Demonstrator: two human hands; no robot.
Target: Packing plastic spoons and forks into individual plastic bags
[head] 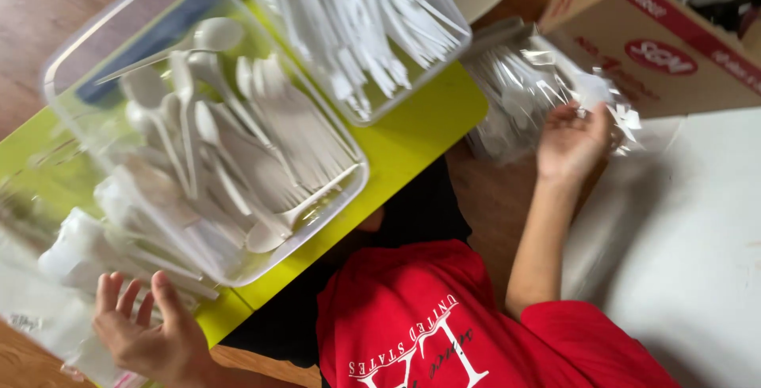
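Sorting white plastic cutlery – reaching for a fresh bag.

Right hand [572, 141] out past the far right corner of the yellow-green table [420, 130], fingers spread loose and just touching a clear bag of cutlery [515, 87], not yet gripping. Bag lying off the table, beside a cardboard box [634, 79]. Left hand [147, 328] at the near left edge, fingers open, resting on a pile of wrapped cutlery [71, 253] – holding nothing. On the table, a clear tub of spoons [111, 9] and a second tub [464, 39] of forks behind it. Looks like the pick-up step; next calls for a firm pinch on the slippery, crinkly bag.
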